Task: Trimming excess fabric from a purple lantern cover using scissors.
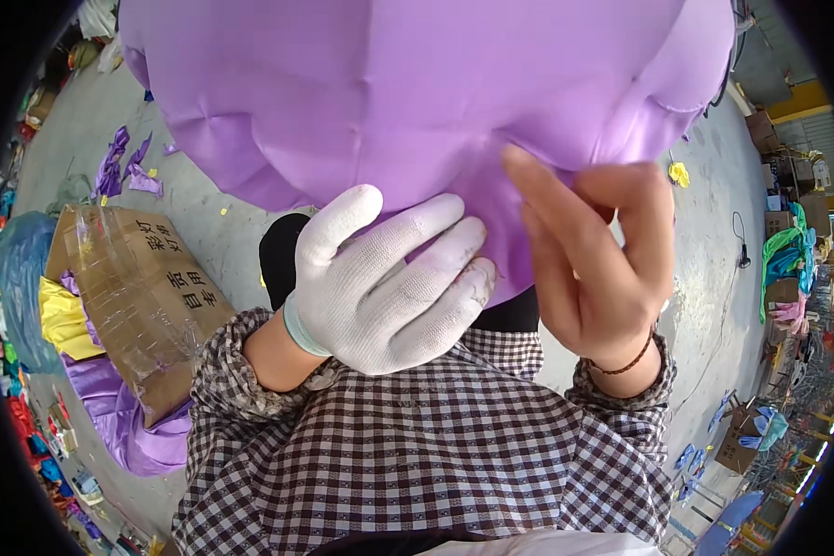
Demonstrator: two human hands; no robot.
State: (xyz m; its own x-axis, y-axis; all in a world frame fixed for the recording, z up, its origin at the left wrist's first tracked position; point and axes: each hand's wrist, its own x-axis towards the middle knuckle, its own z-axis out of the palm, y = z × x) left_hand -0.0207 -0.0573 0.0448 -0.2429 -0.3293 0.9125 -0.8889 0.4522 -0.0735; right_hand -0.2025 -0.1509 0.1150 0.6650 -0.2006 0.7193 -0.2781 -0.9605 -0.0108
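A large piece of glossy purple fabric (435, 83), puffed and seamed, fills the upper middle, and a flap of it hangs down between my hands. My left hand (389, 278), in a white knitted glove with smudged fingertips, lies at the fabric's lower edge. Its fingers are apart and slightly bent, with the thumb raised and purple cloth showing behind and between them. To the right, my bare right hand (602, 250) is close to the fabric, blurred by motion. Its fingers are bent and drawn together in a pinch; whatever is between them is too small to see.
A taped cardboard box (139, 296) lies tilted on the grey floor at left, by purple cloth (139, 426) and yellow cloth (67, 318). Purple scraps (125, 167) are scattered beyond. At right are a dark cable (743, 250), another box (739, 435) and piled goods along the wall.
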